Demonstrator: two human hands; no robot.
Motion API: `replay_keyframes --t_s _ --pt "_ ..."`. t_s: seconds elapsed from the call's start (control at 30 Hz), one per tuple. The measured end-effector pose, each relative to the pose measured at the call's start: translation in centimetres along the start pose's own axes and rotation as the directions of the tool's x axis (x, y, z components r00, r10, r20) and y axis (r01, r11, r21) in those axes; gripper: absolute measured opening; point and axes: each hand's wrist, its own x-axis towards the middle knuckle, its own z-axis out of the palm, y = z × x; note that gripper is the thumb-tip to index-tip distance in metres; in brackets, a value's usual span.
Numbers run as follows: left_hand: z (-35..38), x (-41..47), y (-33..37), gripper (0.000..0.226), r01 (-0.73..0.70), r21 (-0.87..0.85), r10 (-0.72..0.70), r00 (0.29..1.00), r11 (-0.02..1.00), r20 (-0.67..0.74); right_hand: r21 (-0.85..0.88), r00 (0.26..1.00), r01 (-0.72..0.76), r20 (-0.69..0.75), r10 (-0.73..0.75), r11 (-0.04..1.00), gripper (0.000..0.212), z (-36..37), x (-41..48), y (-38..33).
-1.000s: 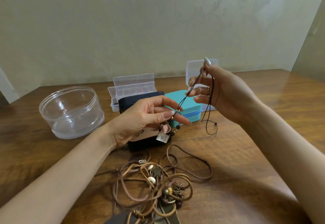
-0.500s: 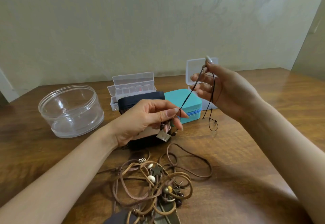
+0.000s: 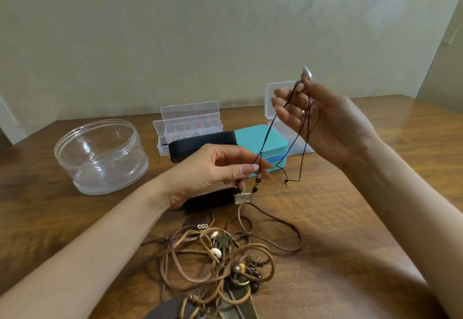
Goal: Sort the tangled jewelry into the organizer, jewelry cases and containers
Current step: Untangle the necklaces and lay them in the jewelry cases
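Cord necklace (image 3: 269, 131), thin, black and limp, hangs above the desk (image 3: 350, 218) between both hands: right hand (image 3: 325, 118) pinches its upper loop, left hand (image 3: 213, 173) pinches beside the beads. Judged light and snag-prone; best held by cord, not pendant (image 3: 242, 197). Wooden desk; pale patterned wall behind.

Between your two pinches runs a thin, matt black cord (image 3: 269, 132); just below your left fingertips (image 3: 253, 167) hang wooden-looking beads and a dull metal pendant (image 3: 242, 198). Nearer you, brown leather-like cords (image 3: 218, 261) lie on the glossy wood-grain table (image 3: 350, 218). Left of your grip, the round tub (image 3: 100, 156) is clear, shiny plastic.
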Motion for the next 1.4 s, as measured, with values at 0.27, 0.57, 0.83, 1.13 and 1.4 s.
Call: replay_keyframes --t_s 0.27,0.57,0.83,1.13,1.4 --pt "0.0 0.0 0.0 0.024 -0.027 0.016 0.028 0.999 1.0 -0.04 -0.655 0.986 0.163 0.13 -0.102 0.738 0.029 -0.4 -0.3 -0.3" --pt "-0.1 0.0 -0.1 0.021 -0.015 -0.073 0.011 0.999 0.997 -0.048 -0.952 0.927 0.258 0.292 0.236 0.168 0.018 1.0 -1.3 0.9" --pt "-0.1 0.3 -0.3 0.026 -0.025 0.002 0.025 0.998 1.0 -0.06 -0.862 0.954 0.168 0.264 0.141 0.479 0.024 -0.5 -0.4 0.4" --pt "-1.0 0.2 -0.7 0.029 -0.007 -0.089 0.001 0.997 0.996 -0.074 0.013 0.977 0.182 -0.111 -0.18 0.983 0.016 -4.4 1.3 -3.8" --pt "-1.4 -0.2 -0.5 0.028 -0.084 -0.091 0.069 0.985 0.992 -0.157 0.333 0.796 0.394 -0.59 -0.137 0.856 0.033 -8.4 1.2 -5.4"
